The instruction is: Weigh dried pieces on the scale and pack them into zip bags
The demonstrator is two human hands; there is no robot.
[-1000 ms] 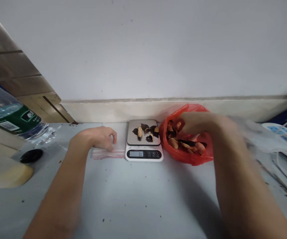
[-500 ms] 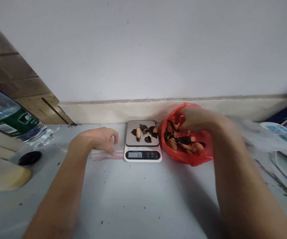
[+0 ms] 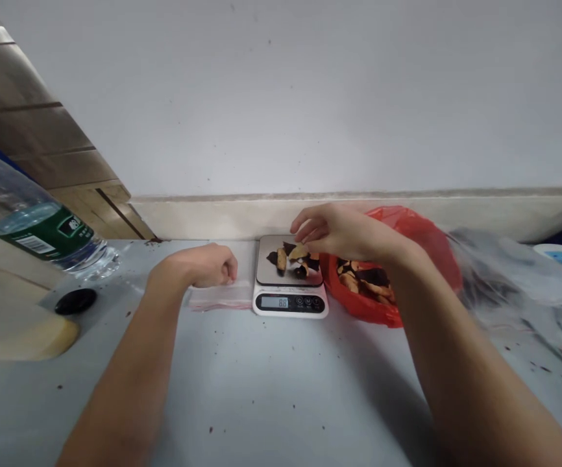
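A white kitchen scale [image 3: 291, 308] with a metal plate reads 8.8. On its plate lie several dried, curled peel-like pieces [image 3: 281, 261], dark on one side and tan on the other. My right hand [image 3: 342, 232] is over the plate's right side, fingers spread, its thumb close by a tan piece [image 3: 299, 251]. Below that wrist, a red plastic bag [image 3: 366, 312] stands open with many more such pieces inside, partly hidden by my forearm. My left hand [image 3: 210, 264] is closed, fingers curled, over clear zip bags [image 3: 220, 297] left of the scale; anything within its fingers is hidden.
At the left stand a large water bottle [image 3: 52, 240] with a green label and a pale translucent container [image 3: 23, 331], with a black lid [image 3: 75, 301] beside them. Clear plastic [image 3: 500, 272] and cables lie at the right. A white wall [image 3: 310, 97] rises behind the table.
My right hand has come out of the red bag and moved left over the scale, where another tan piece now shows. My left hand's fingers have curled in. The view has shifted slightly.
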